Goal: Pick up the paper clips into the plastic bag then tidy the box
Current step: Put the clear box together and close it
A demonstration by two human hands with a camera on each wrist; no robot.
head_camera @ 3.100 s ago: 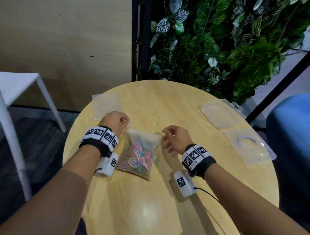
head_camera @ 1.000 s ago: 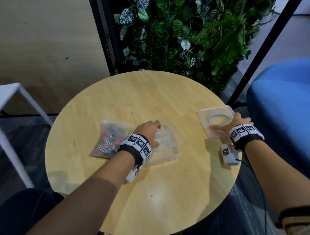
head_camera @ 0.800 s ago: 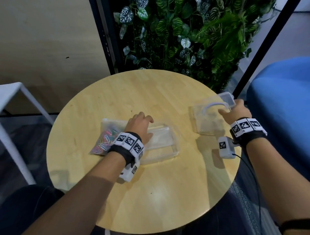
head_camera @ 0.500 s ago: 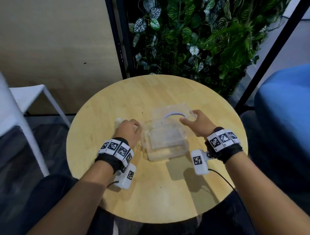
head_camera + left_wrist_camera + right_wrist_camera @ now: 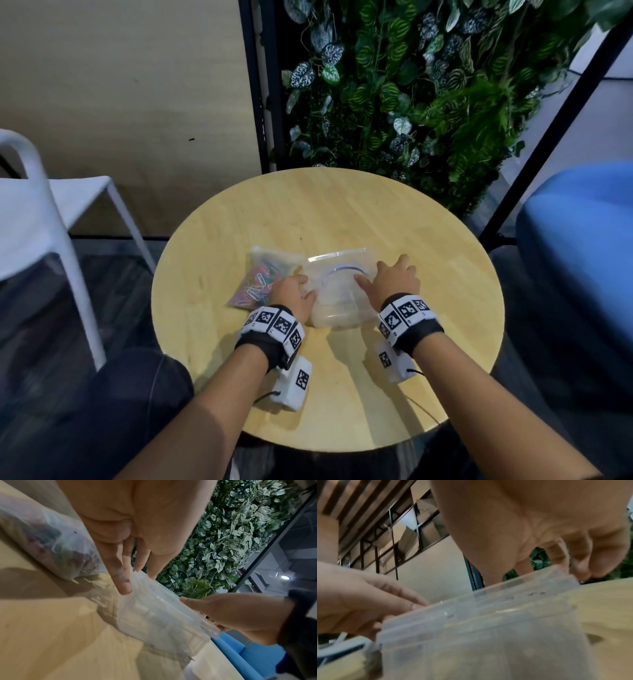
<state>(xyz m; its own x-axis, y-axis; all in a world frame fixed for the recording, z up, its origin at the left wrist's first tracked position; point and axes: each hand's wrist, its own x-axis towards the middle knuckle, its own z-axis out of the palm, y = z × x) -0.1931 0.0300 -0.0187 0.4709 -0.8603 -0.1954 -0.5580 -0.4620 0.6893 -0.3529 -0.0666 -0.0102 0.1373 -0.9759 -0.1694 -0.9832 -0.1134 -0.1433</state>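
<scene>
Whereas the lid was held tilted above the box [image 5: 337, 301] earlier, it is now laid flat on it at frame centre. Both hands' extended fingers [image 5: 122, 577] are pressed on its edges; bag [image 5: 260, 284] lies just left.

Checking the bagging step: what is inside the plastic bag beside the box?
The plastic bag holds a heap of coloured paper clips, seen through the film. The left hand covers its near corner, so I cannot tell what lies there or whether the bag is sealed.
</scene>
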